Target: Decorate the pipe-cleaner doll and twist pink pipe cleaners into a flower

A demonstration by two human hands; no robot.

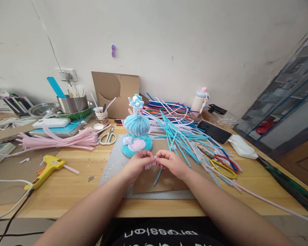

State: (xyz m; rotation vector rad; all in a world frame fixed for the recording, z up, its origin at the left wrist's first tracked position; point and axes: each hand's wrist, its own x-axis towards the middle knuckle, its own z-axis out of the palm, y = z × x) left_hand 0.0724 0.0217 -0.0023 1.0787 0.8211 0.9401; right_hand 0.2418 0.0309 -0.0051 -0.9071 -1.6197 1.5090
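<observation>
Between the fingertips of both hands is a small, pale pink piece of fuzzy pipe cleaner (150, 166), mostly covered by the fingers. My left hand (140, 165) pinches it from one side, and my right hand (171, 164) pinches it from the other. Just behind the hands stands a pipe-cleaner ornament (137, 125), with a pleated light blue body, a blue flower on top and a round teal-and-pink base. A cut blue pipe cleaner (157, 177) lies below my right hand on a brown cardboard sheet (154, 186), which rests on a grey cutting mat (113, 171).
Loose blue and white pipe cleaners (179, 136) spread behind and right, near red-and-yellow-handled pliers (224, 165). Pink pipe cleaners (59, 138), scissors (108, 137) and a yellow glue gun (45, 171) lie left. A phone (213, 131) and green-black handled tool (290, 186) are right.
</observation>
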